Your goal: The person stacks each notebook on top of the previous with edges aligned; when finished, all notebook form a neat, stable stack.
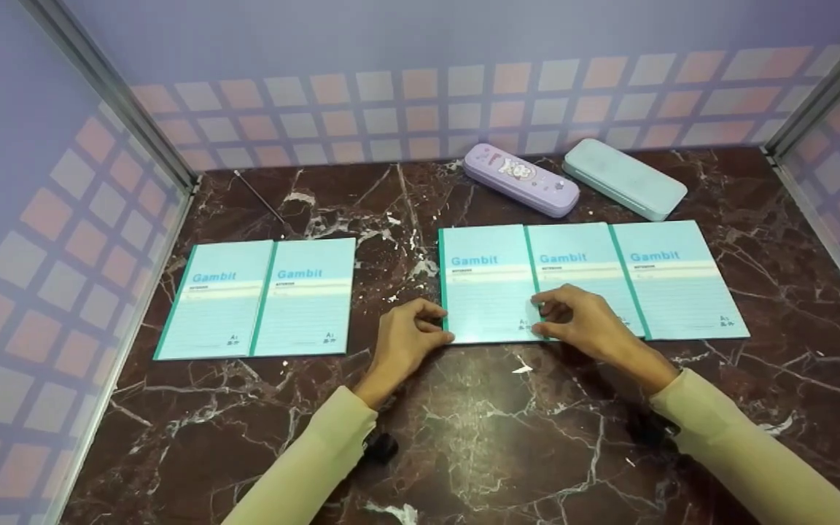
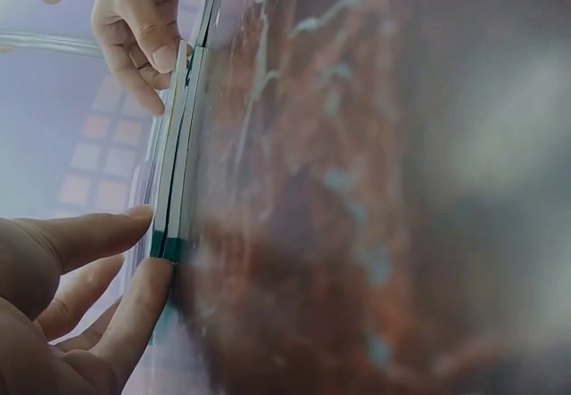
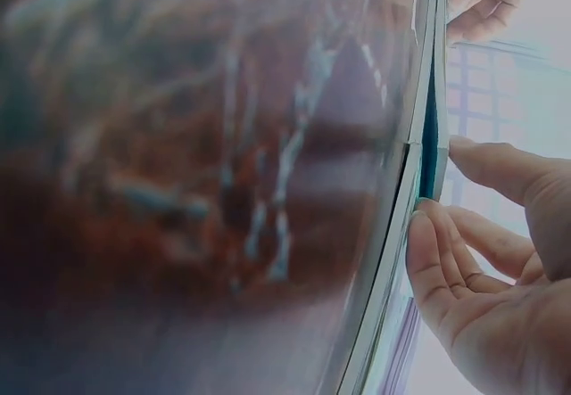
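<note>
A pale green Gambit notebook with a dark green spine lies in front of me, the leftmost of three side by side. My left hand holds its spine edge near the front corner, thumb and fingers close together. At its right edge my right hand pinches the near corner, partly covering the middle notebook. In the right wrist view the upper notebook sits on another one, with a narrow dark gap between them on the right hand's side. The left wrist view shows two stacked edges beside the left fingertips.
Two more Gambit notebooks lie side by side at the left. A purple pencil case and a mint case stand behind the right group. A thin dark stick lies at the back left. Tiled partitions enclose the marble table.
</note>
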`<state>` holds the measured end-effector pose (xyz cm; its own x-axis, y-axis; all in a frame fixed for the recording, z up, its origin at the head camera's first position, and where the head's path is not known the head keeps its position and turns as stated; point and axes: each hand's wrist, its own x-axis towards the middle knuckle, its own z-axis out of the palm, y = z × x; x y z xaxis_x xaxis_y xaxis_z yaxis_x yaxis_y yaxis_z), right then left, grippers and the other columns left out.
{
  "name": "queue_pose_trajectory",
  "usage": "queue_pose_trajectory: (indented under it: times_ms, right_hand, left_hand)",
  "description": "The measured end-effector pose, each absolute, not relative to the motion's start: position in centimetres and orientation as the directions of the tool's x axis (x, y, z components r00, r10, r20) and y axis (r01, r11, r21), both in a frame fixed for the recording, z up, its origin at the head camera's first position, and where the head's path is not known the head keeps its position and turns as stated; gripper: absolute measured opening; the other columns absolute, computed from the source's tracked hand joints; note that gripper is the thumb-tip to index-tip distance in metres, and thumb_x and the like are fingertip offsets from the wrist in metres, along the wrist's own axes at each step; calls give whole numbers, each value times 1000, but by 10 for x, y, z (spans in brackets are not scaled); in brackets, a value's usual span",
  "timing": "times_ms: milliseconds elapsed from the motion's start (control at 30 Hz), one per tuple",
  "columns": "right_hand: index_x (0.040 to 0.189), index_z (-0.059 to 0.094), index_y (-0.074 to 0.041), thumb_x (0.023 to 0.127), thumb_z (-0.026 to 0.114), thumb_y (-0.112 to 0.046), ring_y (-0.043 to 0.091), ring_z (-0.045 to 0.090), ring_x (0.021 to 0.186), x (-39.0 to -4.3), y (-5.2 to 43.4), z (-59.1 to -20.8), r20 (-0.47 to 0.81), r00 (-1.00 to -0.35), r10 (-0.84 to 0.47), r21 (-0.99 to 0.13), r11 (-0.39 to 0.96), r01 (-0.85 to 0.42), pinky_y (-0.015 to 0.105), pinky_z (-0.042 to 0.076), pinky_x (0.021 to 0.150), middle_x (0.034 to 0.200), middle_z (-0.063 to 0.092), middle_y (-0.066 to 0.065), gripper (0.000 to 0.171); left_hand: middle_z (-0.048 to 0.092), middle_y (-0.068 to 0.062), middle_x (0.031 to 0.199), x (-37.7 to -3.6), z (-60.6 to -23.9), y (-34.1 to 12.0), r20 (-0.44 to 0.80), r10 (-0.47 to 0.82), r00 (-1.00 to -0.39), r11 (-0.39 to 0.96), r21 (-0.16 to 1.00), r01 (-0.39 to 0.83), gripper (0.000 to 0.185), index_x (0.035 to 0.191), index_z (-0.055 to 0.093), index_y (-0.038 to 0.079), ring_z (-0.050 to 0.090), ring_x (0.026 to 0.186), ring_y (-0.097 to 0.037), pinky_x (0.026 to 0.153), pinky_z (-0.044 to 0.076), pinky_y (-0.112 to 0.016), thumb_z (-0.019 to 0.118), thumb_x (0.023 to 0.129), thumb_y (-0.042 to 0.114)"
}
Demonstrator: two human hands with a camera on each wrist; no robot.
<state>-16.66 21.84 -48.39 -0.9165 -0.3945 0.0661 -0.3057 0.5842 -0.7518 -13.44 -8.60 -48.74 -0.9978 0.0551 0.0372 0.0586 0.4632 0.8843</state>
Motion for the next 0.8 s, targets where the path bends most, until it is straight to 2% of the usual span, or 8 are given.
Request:
queue_pose_trajectory:
  times_ms: [333, 567, 800]
  right_hand:
    - [126, 73, 6, 89, 87, -6, 28, 68, 92, -170, 218, -487, 67, -906, -419, -744, 584, -325, 41, 60, 84, 102, 66, 10, 41]
    - [129, 71, 5, 90, 86, -7, 25, 67, 89, -171, 219, -486, 61, -903, -425, -741, 587, -327, 35, 60, 82, 102, 66, 10, 43]
    - [132, 70, 4, 92, 85, -9, 25, 67, 90, -171, 219, -487, 49, -896, -441, -753, 573, -324, 36, 60, 82, 103, 66, 11, 45]
  left_hand:
    - [80, -9, 100, -132, -486, -79, 58, 3, -998, 459, 887, 53, 20, 102, 82, 9, 77, 90, -21, 80, 65, -37, 89, 84, 2]
    - [79, -5, 106, -129, -483, -75, -44, -64, -997, 308, 949, -61, 22, 102, 82, 9, 76, 98, -23, 84, 64, -37, 87, 84, -1]
    - [79, -6, 106, -127, -486, -75, -123, -105, -987, 170, 975, -140, 21, 103, 82, 6, 74, 98, -21, 81, 61, -32, 84, 84, -3]
